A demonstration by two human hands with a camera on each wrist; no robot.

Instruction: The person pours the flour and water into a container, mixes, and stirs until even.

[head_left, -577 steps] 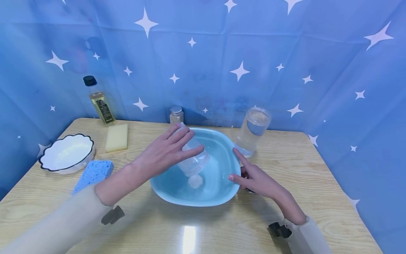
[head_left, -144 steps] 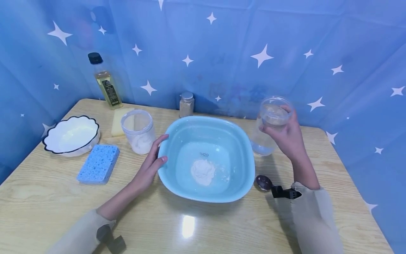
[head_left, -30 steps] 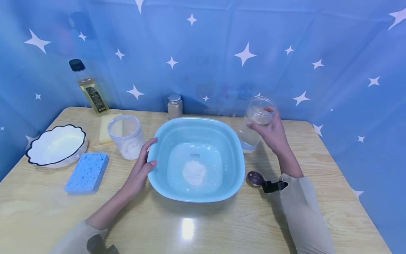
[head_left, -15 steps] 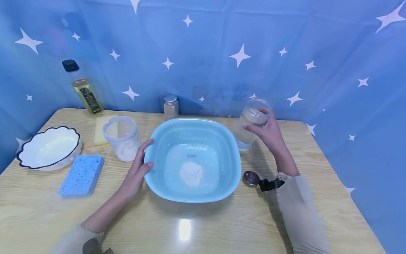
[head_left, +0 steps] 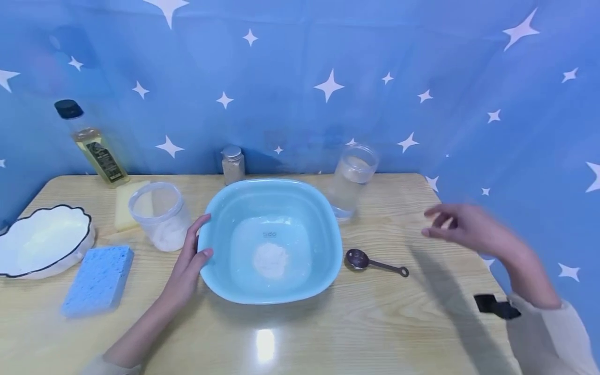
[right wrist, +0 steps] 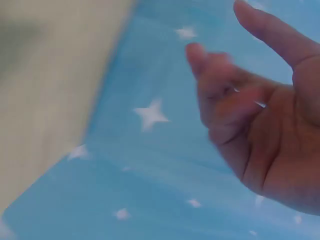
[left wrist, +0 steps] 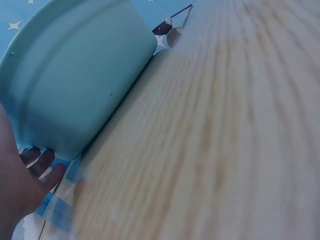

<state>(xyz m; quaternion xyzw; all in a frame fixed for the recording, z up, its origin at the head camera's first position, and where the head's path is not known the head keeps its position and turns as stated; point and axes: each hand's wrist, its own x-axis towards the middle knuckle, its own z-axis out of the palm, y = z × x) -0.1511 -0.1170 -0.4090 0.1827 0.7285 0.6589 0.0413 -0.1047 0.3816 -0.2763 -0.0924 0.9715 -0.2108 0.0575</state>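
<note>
A light blue basin (head_left: 323, 219) stands mid-table with a mound of white powder (head_left: 271, 260) on its floor. My left hand (head_left: 187, 265) grips the basin's left side, thumb over the rim and fingers against the outside wall, as the left wrist view shows too. Out past the right part of the table, my right hand (head_left: 473, 229) is raised, its fingers loosely curled around nothing; the right wrist view shows the bare palm (right wrist: 285, 150). Nearest to it are a dark measuring spoon (head_left: 358, 259) lying right of the basin and a clear jar of water (head_left: 344, 190) behind the spoon.
Left of the basin stand an open jar of white powder (head_left: 166, 229), a blue sponge (head_left: 98, 278), a yellowish sponge (head_left: 124, 205) and a white scalloped bowl (head_left: 47, 239). An oil bottle (head_left: 100, 156) and a small lidded shaker (head_left: 233, 165) line the back edge by a starry curtain (head_left: 281, 67).
My right hand has let go of the water jar and swung right. Much earlier, my left hand tipped the powder jar over the basin; that jar now stands at left and the mound is larger.
</note>
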